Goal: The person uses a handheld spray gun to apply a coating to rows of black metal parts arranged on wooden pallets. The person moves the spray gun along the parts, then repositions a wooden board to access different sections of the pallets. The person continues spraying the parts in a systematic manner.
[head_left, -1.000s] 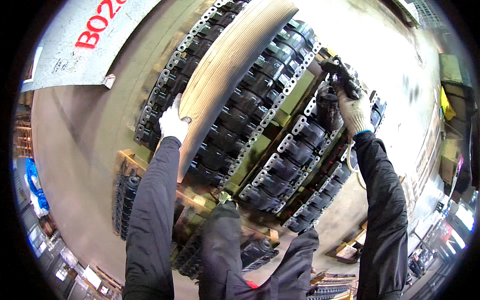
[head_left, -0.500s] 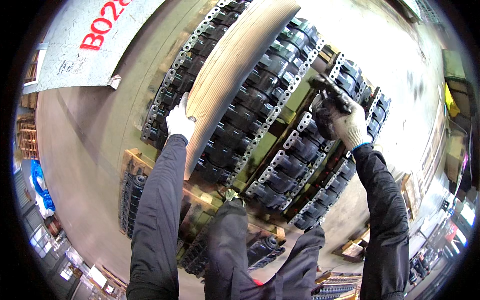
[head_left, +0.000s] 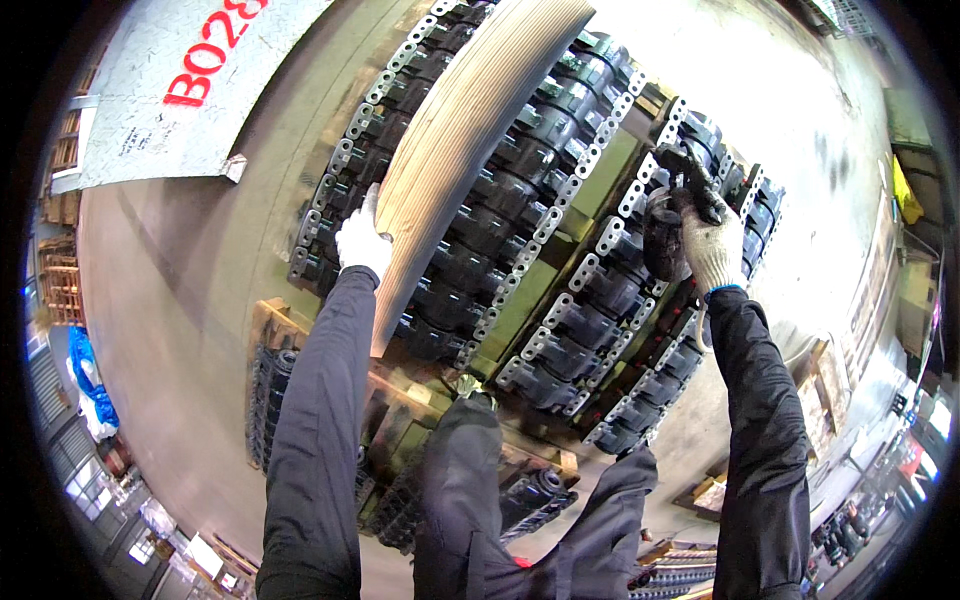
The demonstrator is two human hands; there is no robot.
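My left hand point(head_left: 364, 240), in a white glove, grips the left edge of a long, grooved wooden plank point(head_left: 455, 125) near its lower end. The plank lies slantwise above a broad row of glossy black track chain links point(head_left: 480, 240) and hides part of them. On the right, my right hand point(head_left: 708, 225) wears a knit glove with blackened fingers. Those fingers are closed round a black tool that looks like a spray gun point(head_left: 664, 235), held over the narrower track chains point(head_left: 605, 290). A pale hose point(head_left: 703, 325) hangs below that wrist.
A grey metal sheet point(head_left: 200, 110) with red marking stands at the upper left. Wooden pallets point(head_left: 280, 315) with more track chains lie close by my legs. At the far left sits a blue and white bundle point(head_left: 88, 380); a yellow cloth point(head_left: 906, 190) hangs at the right.
My right hand has shifted slightly to the right with the black tool, and its wrist has turned. The left hand keeps its hold on the plank, which has hardly moved.
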